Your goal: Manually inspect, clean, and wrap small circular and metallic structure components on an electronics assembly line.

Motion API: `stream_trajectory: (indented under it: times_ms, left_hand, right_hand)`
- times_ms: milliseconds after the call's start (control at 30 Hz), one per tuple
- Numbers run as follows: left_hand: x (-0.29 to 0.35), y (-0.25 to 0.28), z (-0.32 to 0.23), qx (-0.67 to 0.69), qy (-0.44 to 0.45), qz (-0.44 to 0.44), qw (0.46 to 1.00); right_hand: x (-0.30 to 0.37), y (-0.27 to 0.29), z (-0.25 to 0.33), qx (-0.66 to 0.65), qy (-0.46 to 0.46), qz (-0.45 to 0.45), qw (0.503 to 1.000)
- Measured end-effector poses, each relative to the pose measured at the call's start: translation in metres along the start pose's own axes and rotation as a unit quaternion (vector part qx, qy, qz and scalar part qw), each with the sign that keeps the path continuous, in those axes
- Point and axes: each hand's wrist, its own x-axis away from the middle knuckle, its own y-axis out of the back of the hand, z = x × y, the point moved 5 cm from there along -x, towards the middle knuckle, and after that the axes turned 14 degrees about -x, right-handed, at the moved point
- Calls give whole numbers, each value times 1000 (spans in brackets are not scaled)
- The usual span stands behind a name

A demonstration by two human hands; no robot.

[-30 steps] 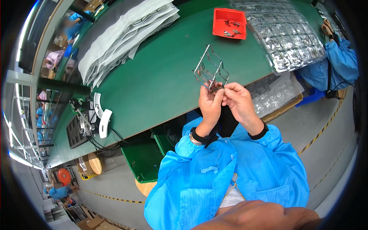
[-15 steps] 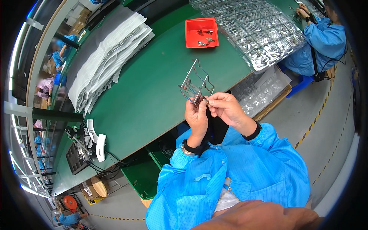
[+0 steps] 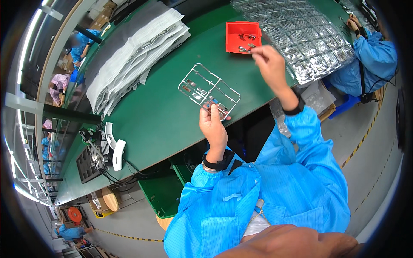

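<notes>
One thin metal frame [image 3: 211, 89] is grasped by its near edge in the left grip [image 3: 213, 129], with the thumb pressed on the upper face and the fingers tucked behind. The frame is held tilted above the green surface [image 3: 172, 129], and several small shiny tabs are seen inside its bars. The right grip [image 3: 269, 62] is held well apart from the frame, its blurred fingertips placed at the near right corner of a red bin [image 3: 233, 34]; whether anything is pinched there cannot be told. Small metal parts [image 3: 247, 37] are scattered in the bin. A dark wristband [image 3: 295, 104] is worn above the right grip.

Just right of the bin, a large clear tray [image 3: 297, 41] is filled with shiny pieces. To the left, a thick stack of white sheets [image 3: 135, 60] is laid on the surface. Farther left, two curved white pieces [image 3: 118, 155] are set beside a black divided tray [image 3: 88, 165]. Below the near edge, a green crate [image 3: 160, 193] is seen. Beyond the clear tray, a co-worker's blue sleeve [image 3: 373, 52] is partly shown.
</notes>
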Motion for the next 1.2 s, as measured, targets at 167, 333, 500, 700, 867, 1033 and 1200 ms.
stream_trajectory:
  times_ms: [167,333,500,700,867,1033,1200]
  left_hand:
    - [-3,1,2,16,8,27,999]
    - [-5,9,16,-50,-1,27,998]
    - [-1,3,10,-90,-34,55,994]
    - [3,2,11,-97,-57,39,993]
    - [1,4,2,-168,-100,22,980]
    - [-2,6,12,-87,13,49,995]
    - [-2,5,16,-91,3,30,995]
  right_hand:
    - [-28,-7,-12,115,118,5,986]
    - [22,-29,46,-84,5,177,981]
    - [71,-56,68,-46,43,357,932]
    - [85,-64,61,-81,-118,369,918]
    - [90,-65,65,-51,-7,337,940]
    - [102,-59,62,-50,189,307,931]
    - [107,-52,69,-52,267,293,917]
